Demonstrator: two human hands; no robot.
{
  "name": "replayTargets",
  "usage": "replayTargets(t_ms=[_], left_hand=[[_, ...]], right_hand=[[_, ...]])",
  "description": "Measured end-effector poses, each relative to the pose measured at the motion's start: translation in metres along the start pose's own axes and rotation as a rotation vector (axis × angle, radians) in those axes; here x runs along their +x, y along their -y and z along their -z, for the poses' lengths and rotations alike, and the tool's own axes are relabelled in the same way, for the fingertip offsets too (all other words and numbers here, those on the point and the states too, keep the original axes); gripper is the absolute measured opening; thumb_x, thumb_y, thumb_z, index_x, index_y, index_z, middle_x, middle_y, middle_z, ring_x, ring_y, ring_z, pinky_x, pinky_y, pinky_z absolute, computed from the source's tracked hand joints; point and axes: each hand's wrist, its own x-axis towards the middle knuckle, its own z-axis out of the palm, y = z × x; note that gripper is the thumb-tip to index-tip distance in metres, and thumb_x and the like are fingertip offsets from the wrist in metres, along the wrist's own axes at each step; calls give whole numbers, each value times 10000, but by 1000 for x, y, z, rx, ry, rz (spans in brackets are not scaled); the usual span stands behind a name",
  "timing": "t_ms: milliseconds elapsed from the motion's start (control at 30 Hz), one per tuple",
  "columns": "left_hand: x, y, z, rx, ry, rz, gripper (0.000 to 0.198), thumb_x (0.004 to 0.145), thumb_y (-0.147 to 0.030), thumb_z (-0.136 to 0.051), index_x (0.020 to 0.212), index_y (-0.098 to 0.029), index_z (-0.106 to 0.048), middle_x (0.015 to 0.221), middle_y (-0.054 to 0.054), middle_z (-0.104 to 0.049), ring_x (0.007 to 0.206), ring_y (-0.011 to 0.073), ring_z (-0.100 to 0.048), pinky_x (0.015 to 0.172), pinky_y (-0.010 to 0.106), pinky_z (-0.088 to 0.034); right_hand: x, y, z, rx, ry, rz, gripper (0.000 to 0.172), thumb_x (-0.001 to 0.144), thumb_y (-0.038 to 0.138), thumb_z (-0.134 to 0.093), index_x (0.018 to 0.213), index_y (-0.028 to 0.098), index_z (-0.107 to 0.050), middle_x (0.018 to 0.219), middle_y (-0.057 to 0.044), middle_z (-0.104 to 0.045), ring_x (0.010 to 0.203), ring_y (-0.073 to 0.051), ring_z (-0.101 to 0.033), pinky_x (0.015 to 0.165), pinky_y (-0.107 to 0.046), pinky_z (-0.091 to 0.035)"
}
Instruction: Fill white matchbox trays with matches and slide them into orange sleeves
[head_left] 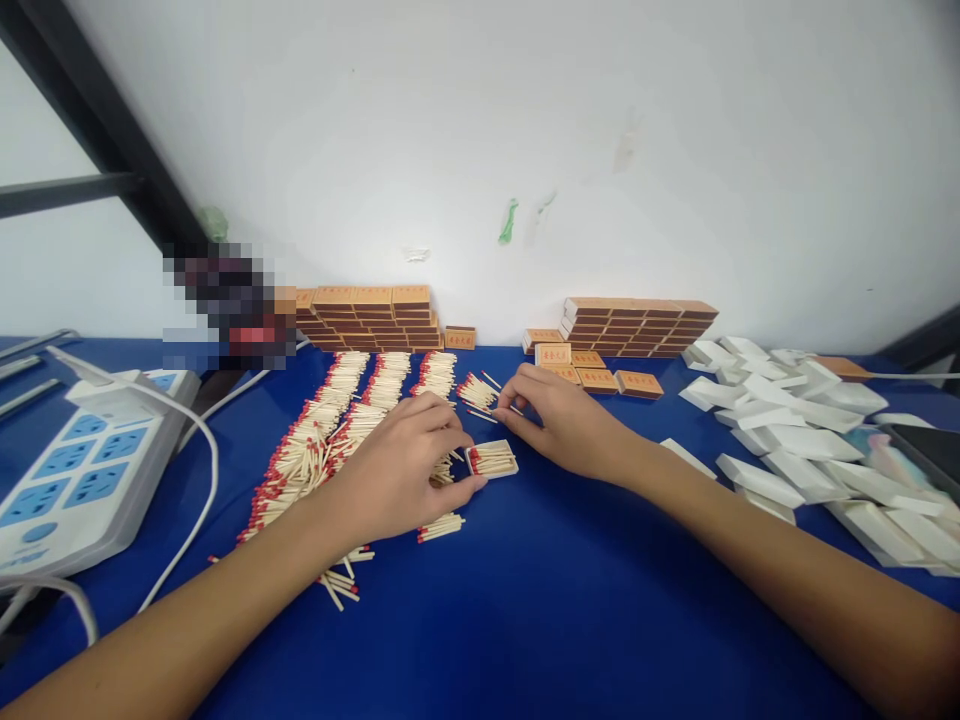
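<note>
A small white tray (492,460) holding red-tipped matches lies on the blue table between my hands. My left hand (409,465) rests at its left side, thumb and fingers around the tray's left edge. Just behind and right of the tray, my right hand (551,415) has its thumb and forefinger pinched at the right end of a small match pile (478,392); what is between the fingertips is too small to make out. Several rows of matches (307,440) spread to the left, partly hidden by my left hand, with a short bundle (441,528) in front of it.
Stacked matchboxes (367,315) stand against the wall at the left, others (637,325) at the right, with loose boxes (596,378) before them. Many white trays (795,440) are heaped at the right. A power strip (90,470) with white cables occupies the left side.
</note>
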Motion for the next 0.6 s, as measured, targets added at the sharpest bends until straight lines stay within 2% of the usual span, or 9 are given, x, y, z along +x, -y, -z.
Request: replayTargets(t_ms=[200,433,600], left_hand=[[1,-1,1,1,13,5,193,950,-368,-748,1017,-189,-778,941,80,-705,1011,280,-624,938,471,-536],[1,0,1,-6,13,8,181,950,-363,-747,1023,-198,-770,957,76,-705,1021,275,-629,945,471,-538],[1,-1,1,-8,24,16,194,950,-375,-747,1023,-196,-773,949,76,-708,1022,278,-632,951,474,-538]], right_hand=[[6,7,-15,64,2,-45,105,1009,228,-649,907,206,-641,889,-30,-588,826,-190,-562,708,-316,-424],[10,2,-17,125,3,-12,138,998,230,-680,865,207,-650,840,-20,-582,834,-193,-556,715,-311,-424],[9,0,-17,97,-1,-9,81,985,241,-712,922,211,-670,879,-27,-597,862,-203,-568,741,-319,-430]])
